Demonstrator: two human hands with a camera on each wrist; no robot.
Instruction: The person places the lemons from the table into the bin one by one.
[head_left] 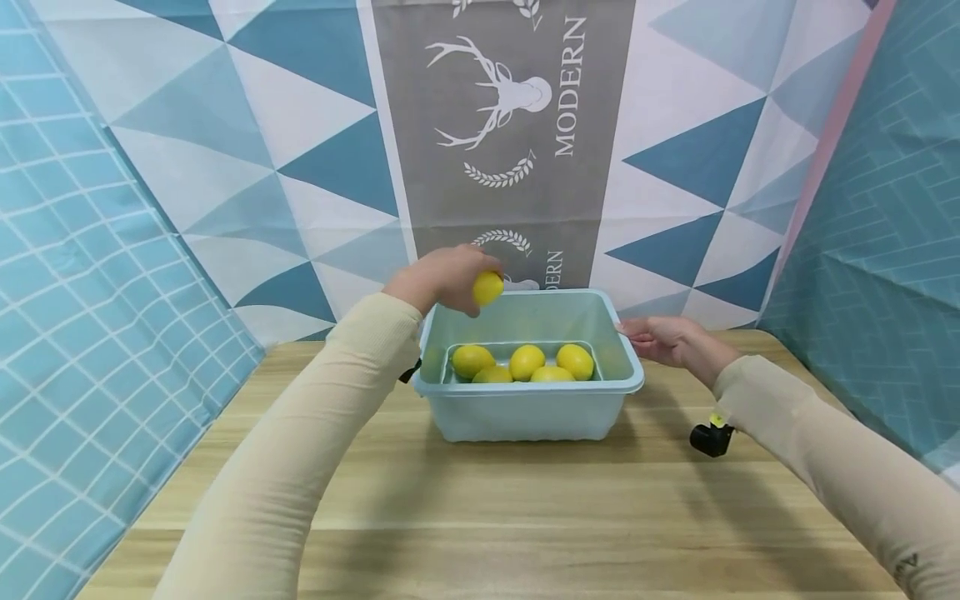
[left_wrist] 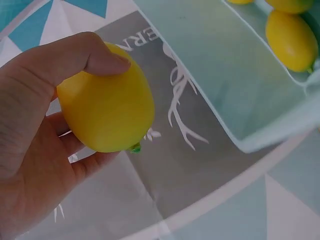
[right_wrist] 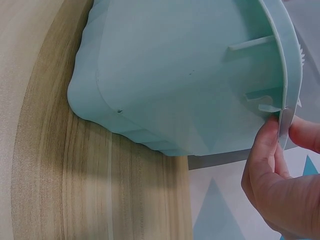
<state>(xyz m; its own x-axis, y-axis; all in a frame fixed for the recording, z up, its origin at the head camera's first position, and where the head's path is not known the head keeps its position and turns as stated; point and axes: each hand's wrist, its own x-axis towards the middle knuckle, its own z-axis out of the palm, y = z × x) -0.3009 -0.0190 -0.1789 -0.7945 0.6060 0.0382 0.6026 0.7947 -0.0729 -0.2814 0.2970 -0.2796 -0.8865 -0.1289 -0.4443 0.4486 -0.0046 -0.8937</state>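
A yellow lemon [left_wrist: 110, 105] with a small green stem tip is in my left hand [head_left: 450, 279], thumb over its top and fingers beneath. That hand is raised at the left back of a pale blue-green plastic bin [head_left: 525, 414], above rim height. Inside the bin several lemons [head_left: 527, 362] lie on the bottom. At the bin's right side, my right hand [head_left: 667, 337] pinches the rim [right_wrist: 290, 75] between thumb and fingers. The right wrist view shows the bin's outer wall and its base on the wooden table.
The wooden table [head_left: 480, 517] stretches in front of the bin. Behind it hangs a patterned cloth [head_left: 315, 142] with triangles and a deer head. Blue tiled cloth [head_left: 97, 292] borders the left side and teal cloth [head_left: 885, 275] the right.
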